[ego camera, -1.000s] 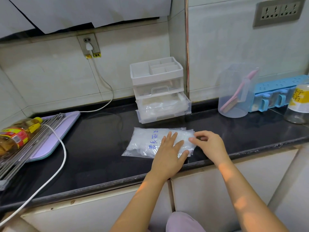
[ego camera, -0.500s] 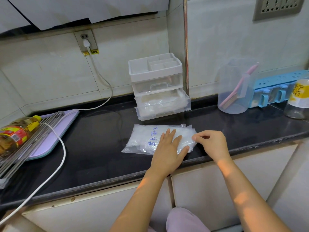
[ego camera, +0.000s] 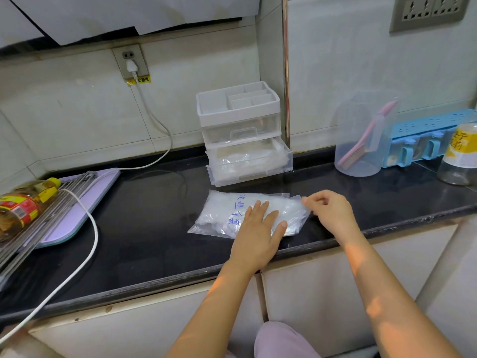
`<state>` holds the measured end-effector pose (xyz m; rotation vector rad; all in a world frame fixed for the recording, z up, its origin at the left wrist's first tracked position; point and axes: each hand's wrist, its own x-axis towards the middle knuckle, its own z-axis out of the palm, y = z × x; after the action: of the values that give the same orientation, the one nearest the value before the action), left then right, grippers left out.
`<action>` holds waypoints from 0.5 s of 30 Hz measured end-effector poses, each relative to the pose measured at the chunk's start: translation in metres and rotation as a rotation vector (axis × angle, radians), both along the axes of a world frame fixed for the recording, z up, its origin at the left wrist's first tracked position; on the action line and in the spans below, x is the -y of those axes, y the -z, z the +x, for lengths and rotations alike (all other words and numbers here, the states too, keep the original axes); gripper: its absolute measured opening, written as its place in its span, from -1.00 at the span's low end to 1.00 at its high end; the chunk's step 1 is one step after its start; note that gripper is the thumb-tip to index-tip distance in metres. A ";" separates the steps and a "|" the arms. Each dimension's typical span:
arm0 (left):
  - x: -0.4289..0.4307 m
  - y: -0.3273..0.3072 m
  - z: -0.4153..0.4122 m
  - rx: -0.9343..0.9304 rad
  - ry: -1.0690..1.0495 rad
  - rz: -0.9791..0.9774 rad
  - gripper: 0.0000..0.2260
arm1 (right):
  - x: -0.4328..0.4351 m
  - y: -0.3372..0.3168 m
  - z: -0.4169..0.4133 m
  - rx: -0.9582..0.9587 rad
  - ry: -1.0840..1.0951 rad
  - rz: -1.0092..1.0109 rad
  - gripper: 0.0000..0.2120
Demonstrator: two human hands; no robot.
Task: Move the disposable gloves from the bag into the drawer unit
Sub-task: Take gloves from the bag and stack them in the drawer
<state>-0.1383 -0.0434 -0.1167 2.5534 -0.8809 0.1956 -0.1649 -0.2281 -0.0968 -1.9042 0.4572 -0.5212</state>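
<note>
Head view: left hand (ego camera: 258,229) presses flat, fingers straight, on the bag (ego camera: 219,215); right hand (ego camera: 331,213) pinches its edge alongside; drawer unit (ego camera: 238,117) beyond both, lower drawer out.

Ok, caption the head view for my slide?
Left hand presses the clear plastic glove bag while right hand pinches its end, before the clear drawer unit.

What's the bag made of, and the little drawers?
The bag looks like thin, soft plastic: see-through, shiny and crinkled. The drawers seem to be hard plastic: clear glossy fronts that hold straight edges, with a matte white tray on top.
</note>
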 end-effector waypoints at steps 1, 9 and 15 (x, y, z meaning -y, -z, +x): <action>0.000 0.000 0.000 0.001 -0.001 0.000 -0.51 | 0.001 -0.003 0.004 -0.004 0.004 -0.024 -0.80; 0.000 -0.001 0.000 -0.002 -0.004 0.029 -0.48 | -0.006 -0.017 0.029 -0.155 -0.026 -0.222 -0.86; 0.001 -0.002 -0.001 -0.017 -0.016 0.043 -0.38 | -0.005 -0.027 0.023 -0.007 -0.024 -0.208 -0.88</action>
<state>-0.1392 -0.0444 -0.1147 2.5986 -0.8678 0.1614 -0.1417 -0.2232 -0.0698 -2.1083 0.3970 -0.5647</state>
